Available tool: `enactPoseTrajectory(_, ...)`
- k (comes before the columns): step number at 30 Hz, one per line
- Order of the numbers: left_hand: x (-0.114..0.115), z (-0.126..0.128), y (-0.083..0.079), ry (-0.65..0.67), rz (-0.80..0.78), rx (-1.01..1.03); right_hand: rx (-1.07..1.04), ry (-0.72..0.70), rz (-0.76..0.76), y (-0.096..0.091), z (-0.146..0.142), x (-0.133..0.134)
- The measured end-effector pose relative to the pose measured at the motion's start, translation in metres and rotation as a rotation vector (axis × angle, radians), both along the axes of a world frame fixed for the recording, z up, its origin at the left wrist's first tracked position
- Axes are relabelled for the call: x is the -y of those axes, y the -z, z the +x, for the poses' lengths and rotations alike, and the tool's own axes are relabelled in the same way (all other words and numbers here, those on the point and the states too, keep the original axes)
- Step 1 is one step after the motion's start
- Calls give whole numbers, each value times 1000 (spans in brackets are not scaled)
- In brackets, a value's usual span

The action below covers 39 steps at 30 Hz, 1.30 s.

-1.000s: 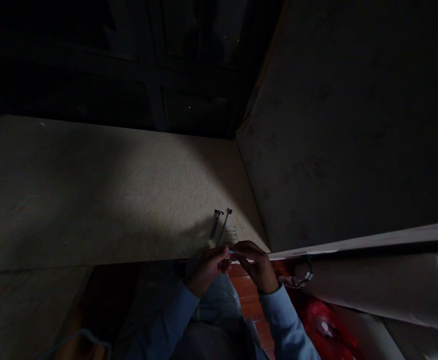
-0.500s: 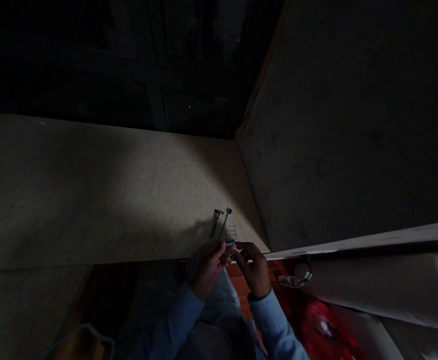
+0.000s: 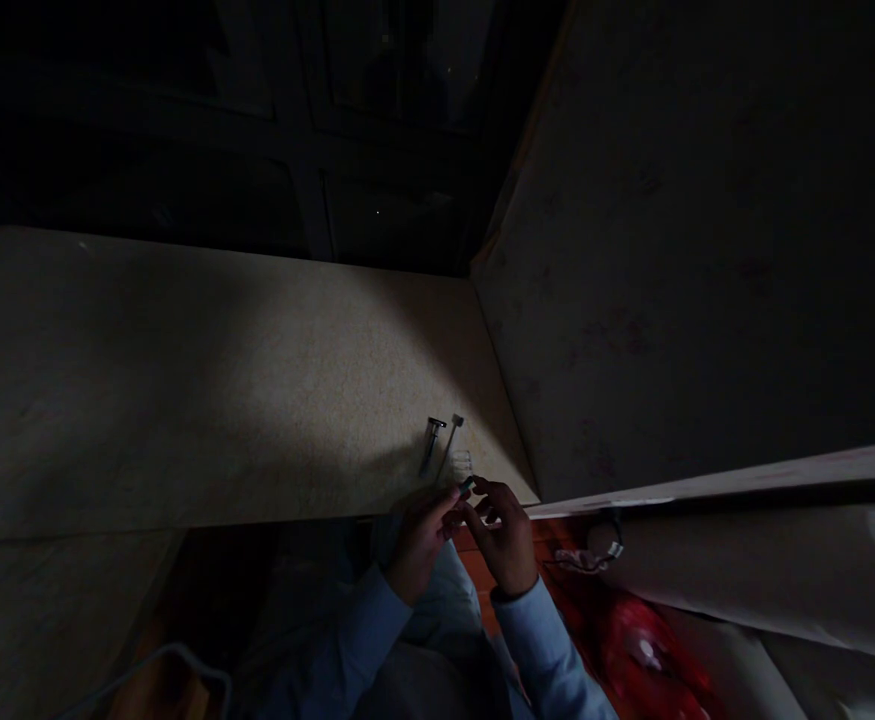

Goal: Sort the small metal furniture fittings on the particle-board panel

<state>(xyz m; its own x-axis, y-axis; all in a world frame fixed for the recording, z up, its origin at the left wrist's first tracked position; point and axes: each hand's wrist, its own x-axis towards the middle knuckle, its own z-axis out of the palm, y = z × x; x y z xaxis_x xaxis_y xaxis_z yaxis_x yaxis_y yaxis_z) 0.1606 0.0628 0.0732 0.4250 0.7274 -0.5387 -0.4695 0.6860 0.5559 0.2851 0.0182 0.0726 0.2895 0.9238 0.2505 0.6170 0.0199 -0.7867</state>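
My left hand (image 3: 416,545) pinches a small teal piece (image 3: 465,486) between thumb and fingers at the table's front edge; the dim light hides what kind of thing it is. Closed beside it, my right hand (image 3: 508,540) has its fingertips against or very near the same piece, and whether they grip it I cannot tell. Just beyond my hands lies a razor (image 3: 432,445) with a dark handle. To its right is a thin rod with a small block-like head (image 3: 456,423). A clear ribbed plastic holder (image 3: 462,463) lies right behind my fingers, partly covered by them.
The pale tabletop (image 3: 294,380) stretches to the left, and a dark window (image 3: 377,150) stands behind it. A pale upright panel (image 3: 669,300) borders the right side. Below right are a cable (image 3: 615,549), a red plastic bag (image 3: 632,640) and a pale rolled bundle (image 3: 744,570).
The teal piece has turned from lying level to tilted, and my fingers have shifted around it. The razor, rod and plastic holder have stayed in place.
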Motion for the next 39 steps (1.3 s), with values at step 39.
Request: enactPoseTrajectory(39, -15, -15, 10, 176, 547, -442, 614, -511, 49, -17, 35, -33)
